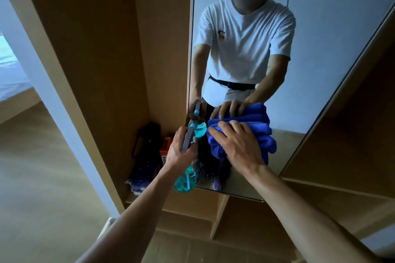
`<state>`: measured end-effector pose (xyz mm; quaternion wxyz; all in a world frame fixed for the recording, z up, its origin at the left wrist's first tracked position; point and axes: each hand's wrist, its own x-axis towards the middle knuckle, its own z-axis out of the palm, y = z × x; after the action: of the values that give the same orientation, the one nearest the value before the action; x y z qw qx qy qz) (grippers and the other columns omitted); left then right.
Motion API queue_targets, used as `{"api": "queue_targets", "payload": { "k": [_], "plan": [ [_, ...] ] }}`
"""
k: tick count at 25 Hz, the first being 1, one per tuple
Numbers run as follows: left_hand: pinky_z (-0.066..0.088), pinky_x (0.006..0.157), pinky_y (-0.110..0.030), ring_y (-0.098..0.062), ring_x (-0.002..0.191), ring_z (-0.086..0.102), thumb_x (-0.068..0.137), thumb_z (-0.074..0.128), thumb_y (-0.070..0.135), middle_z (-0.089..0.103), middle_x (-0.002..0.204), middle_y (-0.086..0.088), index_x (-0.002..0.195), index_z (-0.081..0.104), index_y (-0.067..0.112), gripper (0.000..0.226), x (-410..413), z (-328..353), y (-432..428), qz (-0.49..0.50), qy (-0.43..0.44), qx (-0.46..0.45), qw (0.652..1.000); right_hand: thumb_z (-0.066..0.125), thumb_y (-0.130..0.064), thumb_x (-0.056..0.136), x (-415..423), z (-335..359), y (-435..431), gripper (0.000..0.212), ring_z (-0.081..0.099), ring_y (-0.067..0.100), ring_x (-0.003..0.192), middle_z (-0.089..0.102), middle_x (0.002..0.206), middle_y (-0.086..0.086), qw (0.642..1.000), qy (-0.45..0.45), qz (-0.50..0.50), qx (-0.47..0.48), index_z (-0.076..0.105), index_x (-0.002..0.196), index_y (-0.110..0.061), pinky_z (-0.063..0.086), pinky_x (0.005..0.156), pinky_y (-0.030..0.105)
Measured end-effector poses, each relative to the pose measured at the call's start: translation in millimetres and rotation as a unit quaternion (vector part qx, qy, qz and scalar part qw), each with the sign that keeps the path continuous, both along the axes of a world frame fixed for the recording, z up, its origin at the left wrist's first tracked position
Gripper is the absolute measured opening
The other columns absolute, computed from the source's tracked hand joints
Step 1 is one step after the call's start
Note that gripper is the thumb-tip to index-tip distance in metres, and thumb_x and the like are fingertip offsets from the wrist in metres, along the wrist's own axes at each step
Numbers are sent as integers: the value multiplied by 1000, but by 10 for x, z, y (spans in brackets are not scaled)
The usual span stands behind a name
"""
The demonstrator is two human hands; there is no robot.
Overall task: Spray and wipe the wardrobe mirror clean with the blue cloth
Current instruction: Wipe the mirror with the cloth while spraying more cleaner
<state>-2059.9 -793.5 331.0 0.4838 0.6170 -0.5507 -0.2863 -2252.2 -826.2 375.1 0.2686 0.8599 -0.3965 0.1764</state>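
The tall wardrobe mirror (324,28) fills the upper right of the head view and reflects a person in a white T-shirt. My right hand (237,145) lies flat on a bunched blue cloth (263,132), pressing it against the lower part of the glass. My left hand (179,151) grips a teal spray bottle (185,179) by its grey trigger head, just left of the cloth at the mirror's left edge. The nozzle points toward the glass. The bottle's body hangs below my hand.
Wooden wardrobe panels (106,49) frame the mirror on both sides. A dark bag (147,143) and an orange box (165,151) sit in the open compartment at the left. A white door frame (42,74) and light wooden floor (42,177) lie farther left.
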Motion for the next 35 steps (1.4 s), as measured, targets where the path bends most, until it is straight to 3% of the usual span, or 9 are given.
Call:
{"api": "queue_targets", "payload": {
  "k": [4, 9, 17, 23, 26, 29, 33, 35],
  "plan": [
    [58, 65, -61, -33, 85, 61, 72, 55, 36, 52, 98, 5, 105, 50, 29, 34, -68, 30, 8, 3, -45, -21, 999, 73, -8, 77, -250, 479, -72, 67, 52, 30, 102, 59, 129, 6, 997, -70, -12, -19, 56, 140, -21, 43, 86, 44],
    [59, 64, -60, -30, 95, 58, 72, 54, 41, 43, 113, 5, 107, 49, 34, 36, -213, 54, -2, -12, -70, -45, 996, 64, -9, 82, -410, 609, -115, 61, 53, 31, 104, 58, 131, 5, 996, -62, -2, -64, 54, 141, -21, 42, 88, 44],
    [62, 62, -52, -34, 100, 58, 73, 58, 33, 32, 148, -3, 116, 52, 32, 44, -212, -34, -39, -6, -113, -11, 994, 70, -5, 84, -445, -216, -24, 57, 53, 30, 108, 60, 131, 9, 1000, 2, -29, -1, 57, 138, -19, 45, 91, 43],
    [62, 57, -51, -37, 105, 59, 70, 58, 37, 30, 152, -8, 114, 53, 31, 45, -230, -108, -81, 16, -147, -23, 989, 73, -9, 77, -681, 252, -54, 68, 53, 30, 106, 59, 131, 7, 998, -57, -26, 2, 54, 141, -23, 43, 91, 44],
    [59, 63, -44, -41, 110, 57, 76, 63, 26, 20, 162, -9, 115, 53, 27, 41, -353, -90, -79, 38, -140, -15, 989, 68, -9, 80, -778, 496, -81, 66, 52, 30, 107, 56, 132, 7, 997, -74, -26, -28, 52, 143, -23, 43, 92, 45],
    [46, 70, -35, -42, 121, 52, 84, 68, 13, 11, 167, -7, 117, 54, 25, 38, -443, -103, -87, 61, -130, -22, 989, 56, -10, 86, -822, 512, -105, 59, 52, 31, 108, 56, 132, 6, 996, -79, -19, -45, 51, 144, -23, 43, 92, 45],
    [47, 76, -37, -38, 136, 43, 84, 68, 8, 8, 168, -6, 116, 56, 24, 38, -481, -111, -72, 74, -121, -19, 990, 37, -10, 93, -892, 93, -107, 51, 53, 31, 108, 60, 126, 7, 998, -56, -2, -33, 54, 140, -20, 42, 92, 45],
    [41, 79, -35, -38, 148, 29, 84, 68, 6, 7, 168, -8, 115, 56, 23, 38, -480, -112, -62, 62, -120, -24, 991, 32, -10, 95, -933, -162, -94, 51, 53, 30, 110, 60, 128, 7, 1000, -28, -7, -11, 54, 140, -21, 42, 94, 44]
  ]
}}
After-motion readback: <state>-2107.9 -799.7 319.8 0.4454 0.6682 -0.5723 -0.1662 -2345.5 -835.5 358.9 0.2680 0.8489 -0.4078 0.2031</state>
